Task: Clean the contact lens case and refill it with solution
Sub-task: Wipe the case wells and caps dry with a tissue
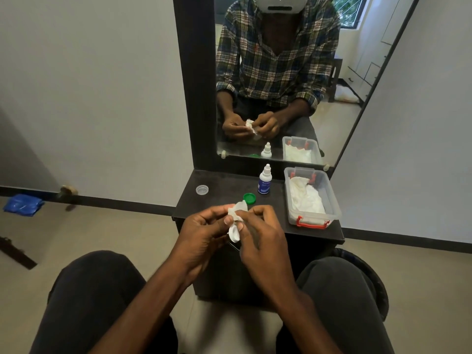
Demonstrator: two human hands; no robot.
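My left hand (201,235) and my right hand (263,233) meet above the front edge of the dark dresser top (224,186). Between them I hold a white contact lens case (234,233) and a crumpled white tissue (237,209). The left hand grips the case, and the right fingers press the tissue against it. A green cap (249,198) lies on the dresser just behind my hands. A clear cap (202,189) lies farther left. The small white solution bottle (265,180) with a blue label stands upright behind the green cap.
A clear plastic box (329,198) with red latches holds white tissues at the dresser's right. A mirror (281,72) behind reflects a person in a plaid shirt. My knees are below the dresser. A blue bag (23,204) lies on the floor at left.
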